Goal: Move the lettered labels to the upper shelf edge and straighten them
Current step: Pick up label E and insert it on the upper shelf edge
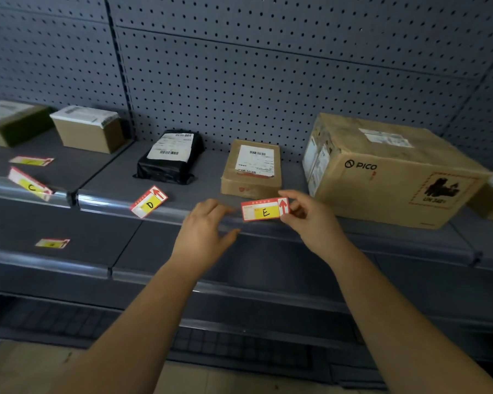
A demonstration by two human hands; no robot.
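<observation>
Placement of label E (264, 209) on the upper shelf edge (106, 205) is in hand, fingers of the right hand (310, 223) pinching its end (left hand (202, 231) open alongside); levelling likely comes next.

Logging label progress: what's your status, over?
Right hand pinches E label at upper shelf edge. Left hand open beside it. D label crooked. Nothing blocking.

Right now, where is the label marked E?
In the head view, right of centre: the right hand pinches the E label at the upper shelf edge, in front of the small cardboard parcel, left of the PICO box.
</observation>
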